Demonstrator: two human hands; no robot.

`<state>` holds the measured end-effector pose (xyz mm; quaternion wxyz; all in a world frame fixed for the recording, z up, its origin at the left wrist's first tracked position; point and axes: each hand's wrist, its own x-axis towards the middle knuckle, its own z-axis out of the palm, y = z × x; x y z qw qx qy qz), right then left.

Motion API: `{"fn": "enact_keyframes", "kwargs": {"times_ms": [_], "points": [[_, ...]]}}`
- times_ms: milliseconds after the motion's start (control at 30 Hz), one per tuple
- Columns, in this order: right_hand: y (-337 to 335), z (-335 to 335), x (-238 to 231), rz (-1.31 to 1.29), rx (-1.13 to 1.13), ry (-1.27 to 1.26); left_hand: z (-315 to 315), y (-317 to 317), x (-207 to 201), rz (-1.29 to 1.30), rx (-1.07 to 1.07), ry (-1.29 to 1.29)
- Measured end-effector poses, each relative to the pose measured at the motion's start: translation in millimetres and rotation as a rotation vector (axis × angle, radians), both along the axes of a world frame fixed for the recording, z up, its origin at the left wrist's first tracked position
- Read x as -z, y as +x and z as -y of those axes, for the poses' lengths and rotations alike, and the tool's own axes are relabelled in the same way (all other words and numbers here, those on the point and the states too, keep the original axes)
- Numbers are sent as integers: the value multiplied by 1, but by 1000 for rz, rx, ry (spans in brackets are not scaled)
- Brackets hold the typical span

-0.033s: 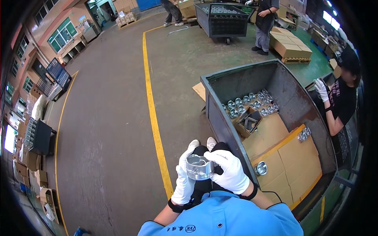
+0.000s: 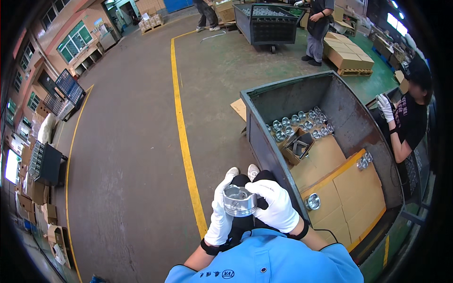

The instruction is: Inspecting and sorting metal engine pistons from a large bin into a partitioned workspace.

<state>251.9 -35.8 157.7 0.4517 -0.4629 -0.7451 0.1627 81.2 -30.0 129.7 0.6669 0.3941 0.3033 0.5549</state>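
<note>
Right of frame: large grey steel bin, cardboard-lined, pistons rowed at back. Lower centre: left hand and right hand, white-gloved, both grasping one shiny piston. Judgement: rotate slowly, gripping the skirt firmly.

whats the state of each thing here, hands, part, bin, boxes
left hand: gloved, gripping the piston's left side
right hand: gloved, gripping the piston's right side
piston: held up between both hands, open end up
bin: open-topped, partly filled
pistons in bin: in rows at the far end
cardboard sheets: lying flat in the bin
small box: open, in the bin
loose piston: alone on the cardboard
</note>
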Motion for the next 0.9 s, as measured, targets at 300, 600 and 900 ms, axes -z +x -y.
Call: {"fn": "enact_keyframes", "kwargs": {"times_ms": [300, 600, 900], "points": [[4, 2, 12, -111, -18, 130, 5, -18, 8, -325, 132, 378], [3, 10, 19, -593, -156, -349, -10, -21, 8, -237, 198, 152], [3, 7, 9, -260, -93, -273, -12, -6, 16, -113, 30, 230]]}}
